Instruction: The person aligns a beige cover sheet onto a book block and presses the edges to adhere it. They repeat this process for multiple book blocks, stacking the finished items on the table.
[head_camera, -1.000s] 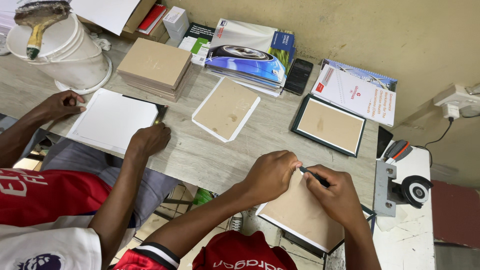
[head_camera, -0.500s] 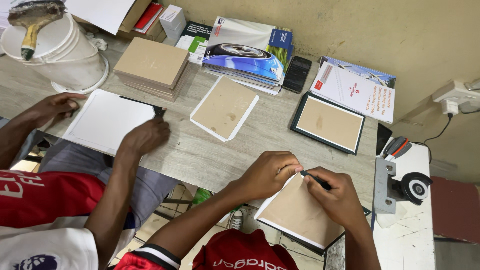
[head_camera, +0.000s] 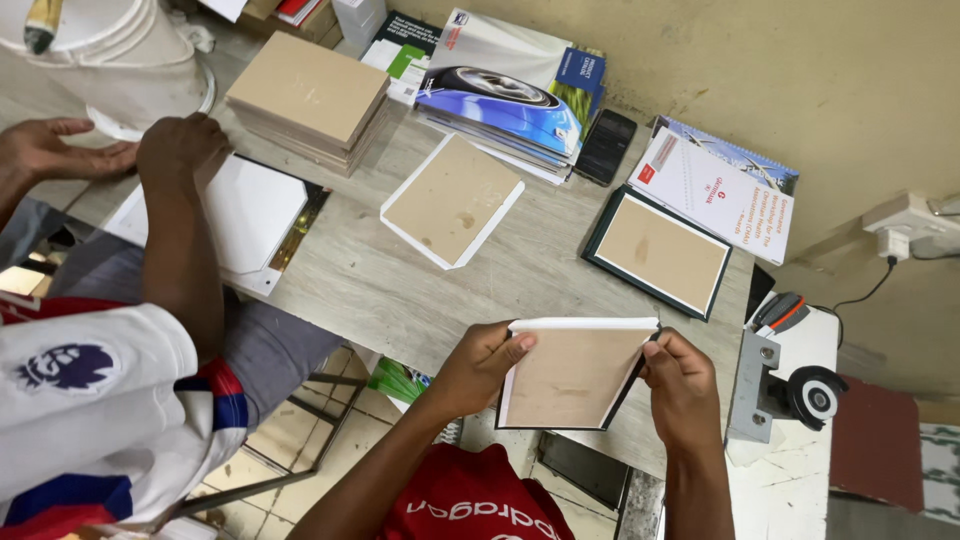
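Brown board panel (head_camera: 570, 378) lifted off table edge (head_camera: 420, 300), held between both hands, long axis roughly 9-to-3. Left hand (head_camera: 482, 365) pinches 9 o'clock edge; right hand (head_camera: 680, 385) clamps 3 o'clock edge. Both hands equally near. Co-worker's hands (head_camera: 180, 145) at 10 o'clock.

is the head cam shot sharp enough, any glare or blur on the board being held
Head view: light is soft and even, with only faint shadows; the brown board between the left hand and right hand is sharp, without glare; the white bucket at top left looks washed out; the glossy magazine shows a mild sheen; the edges bend slightly from the wide lens.
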